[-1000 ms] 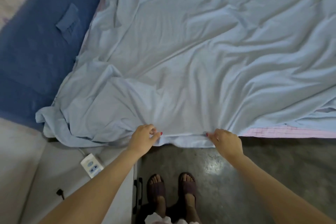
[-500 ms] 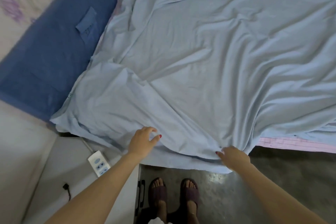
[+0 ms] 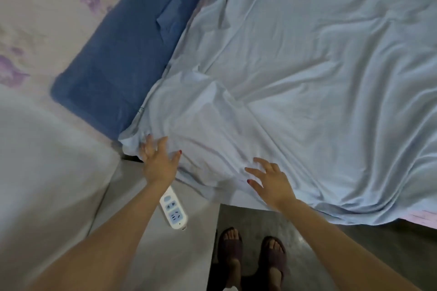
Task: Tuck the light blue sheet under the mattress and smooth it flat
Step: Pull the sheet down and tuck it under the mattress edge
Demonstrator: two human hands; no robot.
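White power strip (image 3: 173,212) on grey surface (image 3: 153,255); dark blue headboard (image 3: 123,54).

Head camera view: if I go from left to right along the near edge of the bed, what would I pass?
Dark blue pillow → left hand → white power strip → right hand → light blue sheet, spreading to the right edge, with a bit of pink mattress showing below it.

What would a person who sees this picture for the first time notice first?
The wrinkled light blue sheet fills most of the view, spread over the bed. Near its bottom left corner, the left hand and the right hand lie on it with straight, spread fingers. A dark blue pillow lies beside the sheet at the left, and a white power strip sits below the left hand.
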